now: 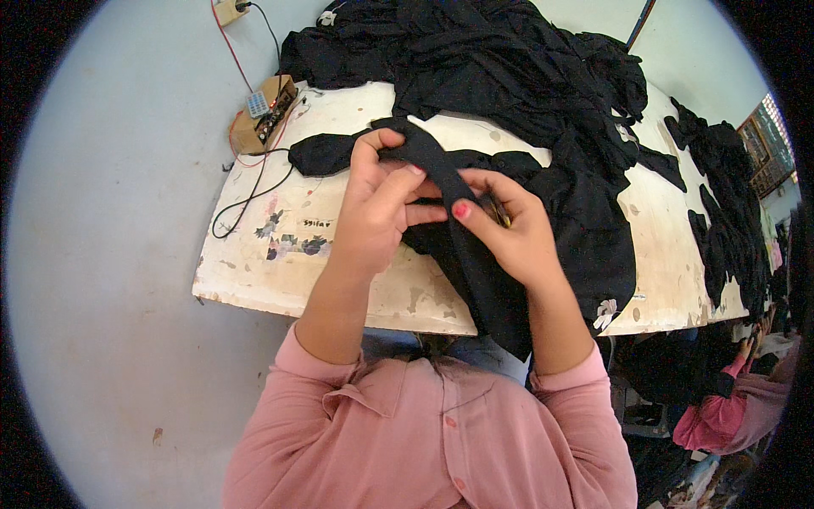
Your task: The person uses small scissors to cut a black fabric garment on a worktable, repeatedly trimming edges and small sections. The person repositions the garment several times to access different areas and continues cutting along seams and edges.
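Note:
A black garment (585, 229) lies over the near edge of the table, and a folded band of it (437, 161) is raised between my hands. My left hand (373, 204) pinches the band's upper part between thumb and fingers. Lower down, my right hand (517, 225) has its thumb pressed on the same band. A small thing with a yellowish edge (504, 215) shows among the right fingers; its kind is mostly hidden. Below my hands the cloth hangs past the table edge. To the left, a rounded black piece of cloth (320, 154) rests on the table.
A heap of black garments (492, 68) covers the back of the worn white table (407, 297). At the left stand a brown box with exposed electronics (263, 114) and a loose black cable (246, 202). More black garments (725, 178) lie right. A person in pink (733, 407) works lower right.

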`<state>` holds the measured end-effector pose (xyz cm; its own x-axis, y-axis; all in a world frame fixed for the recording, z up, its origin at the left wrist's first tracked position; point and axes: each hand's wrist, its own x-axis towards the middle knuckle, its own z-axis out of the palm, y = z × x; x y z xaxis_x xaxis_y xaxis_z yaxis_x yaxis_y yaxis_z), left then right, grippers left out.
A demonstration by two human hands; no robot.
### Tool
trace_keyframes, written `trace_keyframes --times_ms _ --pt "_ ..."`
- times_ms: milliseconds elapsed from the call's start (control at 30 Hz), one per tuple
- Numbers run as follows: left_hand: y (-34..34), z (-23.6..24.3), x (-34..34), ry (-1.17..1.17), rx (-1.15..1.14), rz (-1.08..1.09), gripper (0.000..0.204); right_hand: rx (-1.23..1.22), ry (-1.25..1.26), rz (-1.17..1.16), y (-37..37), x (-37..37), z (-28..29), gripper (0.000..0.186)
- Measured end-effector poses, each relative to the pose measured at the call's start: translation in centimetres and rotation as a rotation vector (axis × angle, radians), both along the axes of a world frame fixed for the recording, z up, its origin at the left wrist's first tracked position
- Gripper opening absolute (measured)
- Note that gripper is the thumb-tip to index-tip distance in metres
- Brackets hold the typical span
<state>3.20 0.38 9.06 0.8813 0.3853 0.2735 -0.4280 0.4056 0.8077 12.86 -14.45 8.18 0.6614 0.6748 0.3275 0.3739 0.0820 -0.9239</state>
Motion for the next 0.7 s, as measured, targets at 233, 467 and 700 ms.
trace_keyframes --times_ms 233,467,700 --pt "-2.5 -2.4 -0.1 -0.146 0.561 0.283 0.057 0.21 0.351 -0.045 0.7 -1.0 -0.7 0.016" --pt "-2.2 -3.4 -0.3 -0.073 0.379 0.182 0.054 0.192 -0.308 -0.313 -0.5 -0.6 -1.0 0.032" --pt "-3.1 -2.7 -0.5 -0.03 0.381 0.174 0.055 0.072 -0.622 -0.21 -3.1 -0.8 0.1 0.035"
